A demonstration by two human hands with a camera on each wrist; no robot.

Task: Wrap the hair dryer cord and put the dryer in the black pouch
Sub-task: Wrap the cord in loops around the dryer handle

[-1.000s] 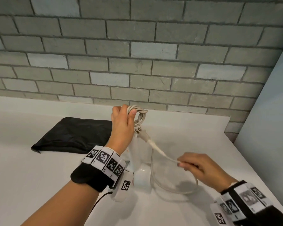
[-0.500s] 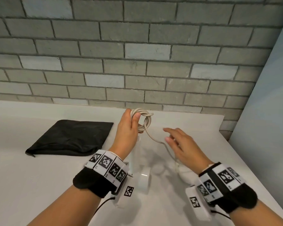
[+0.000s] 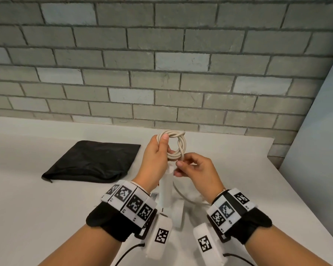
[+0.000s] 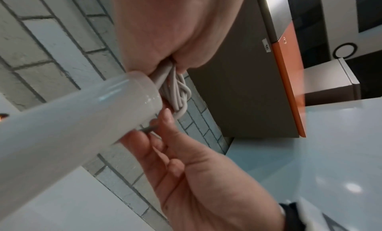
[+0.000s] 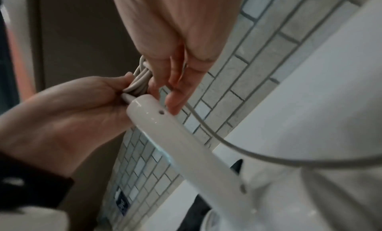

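Note:
My left hand (image 3: 162,143) grips a coil of beige cord (image 3: 174,145) held above the counter, thumb over the top of the loops. Just under the coil, my right hand (image 3: 181,166) pinches the strand that leaves it. The white hair dryer (image 3: 166,191) stands below both hands, handle up, partly hidden by my wrists. In the left wrist view the handle (image 4: 72,120) ends at the coil (image 4: 177,94). The right wrist view shows the loose cord (image 5: 227,146) sagging from the handle (image 5: 175,136). The black pouch (image 3: 92,160) lies flat to the left.
The white counter (image 3: 37,208) ends at a grey brick wall (image 3: 161,73) behind. Its right edge (image 3: 306,204) drops off beside a pale blue panel. Black cables trail from both wrist bands near the front.
My right hand let go of the cord low on the right, came up and left, and now pinches the strand under the coil. The coil has gained a loop; the slack loop has shrunk.

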